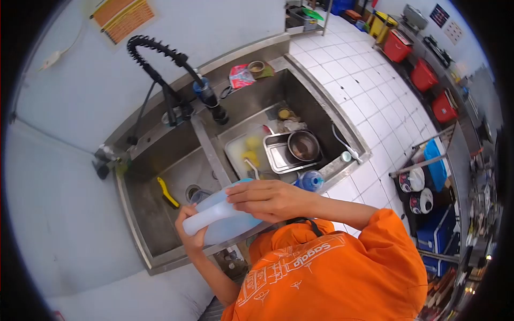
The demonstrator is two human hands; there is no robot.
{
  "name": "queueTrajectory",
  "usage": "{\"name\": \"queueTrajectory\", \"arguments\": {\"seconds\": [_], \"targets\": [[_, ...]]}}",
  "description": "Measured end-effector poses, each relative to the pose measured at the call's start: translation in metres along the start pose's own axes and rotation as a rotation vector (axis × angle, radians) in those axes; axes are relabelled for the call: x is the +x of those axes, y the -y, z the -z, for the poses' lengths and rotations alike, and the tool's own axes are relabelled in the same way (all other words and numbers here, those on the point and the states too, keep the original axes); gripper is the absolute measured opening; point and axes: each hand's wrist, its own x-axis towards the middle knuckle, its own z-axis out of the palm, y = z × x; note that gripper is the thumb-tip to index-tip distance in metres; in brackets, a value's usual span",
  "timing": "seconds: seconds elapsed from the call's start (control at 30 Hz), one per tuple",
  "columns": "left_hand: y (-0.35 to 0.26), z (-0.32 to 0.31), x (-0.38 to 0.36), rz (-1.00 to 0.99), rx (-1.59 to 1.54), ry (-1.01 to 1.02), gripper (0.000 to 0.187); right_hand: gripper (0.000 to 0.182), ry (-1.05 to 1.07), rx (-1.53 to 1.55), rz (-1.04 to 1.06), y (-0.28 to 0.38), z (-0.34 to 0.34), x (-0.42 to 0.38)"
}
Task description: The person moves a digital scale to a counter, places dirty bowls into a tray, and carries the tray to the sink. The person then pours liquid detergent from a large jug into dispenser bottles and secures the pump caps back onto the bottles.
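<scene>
A translucent white and pale blue plastic container (219, 218) is held tilted over the front edge of the sink. My left hand (191, 229) wraps round its left end, thumb on the near side. Across its upper right part lies my right hand (270, 200), fingers close together and pressed on it. Just behind the container is a clear cup or jar (199, 196), partly hidden. A blue-capped clear bottle (309, 181) stands close to my right wrist.
The left basin (155, 214) holds a yellow brush (167, 192). In the right basin are a metal tray (278, 160), a round pan (303, 145) and yellow sponges (250, 158). A black spring faucet (209, 101) rises behind the divider. Red bins (396, 47) line the far right.
</scene>
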Motion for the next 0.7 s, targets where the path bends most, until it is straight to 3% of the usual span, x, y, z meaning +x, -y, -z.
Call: {"name": "queueTrajectory", "arguments": {"seconds": [0.2, 0.3, 0.4, 0.47, 0.5, 0.53, 0.57, 0.63, 0.7], "targets": [[0.008, -0.002, 0.005, -0.001, -0.024, -0.003, 0.03, 0.027, -0.19, 0.138, -0.075, 0.0, -0.022, -0.019], [0.008, 0.0, 0.002, 0.036, -0.021, -0.004, 0.031, 0.024, -0.183, 0.16, -0.12, -0.003, -0.024, -0.02], [0.007, 0.0, 0.004, 0.005, -0.02, 0.017, 0.031, 0.028, -0.087, 0.401, -0.279, 0.003, 0.02, -0.02], [0.008, 0.001, 0.001, 0.006, -0.025, 0.001, 0.032, 0.034, -0.243, 0.258, -0.514, -0.011, 0.07, -0.029], [0.008, -0.001, 0.0, 0.012, -0.029, 0.0, 0.032, 0.04, -0.297, 0.146, -0.833, -0.024, 0.093, -0.043], [0.007, -0.001, 0.001, 0.017, -0.032, 0.0, 0.032, 0.044, -0.377, -0.082, -0.724, -0.062, 0.103, -0.077], [0.006, -0.001, 0.002, 0.019, -0.032, 0.001, 0.032, 0.048, -0.224, -0.32, -0.828, -0.095, 0.109, -0.124], [0.012, 0.002, 0.002, 0.001, -0.036, 0.016, 0.031, 0.061, 0.184, -0.505, -1.146, -0.143, 0.096, -0.234], [0.013, 0.003, 0.003, -0.01, -0.039, 0.019, 0.029, 0.05, 0.329, -0.761, -1.193, -0.139, 0.077, -0.281]]}}
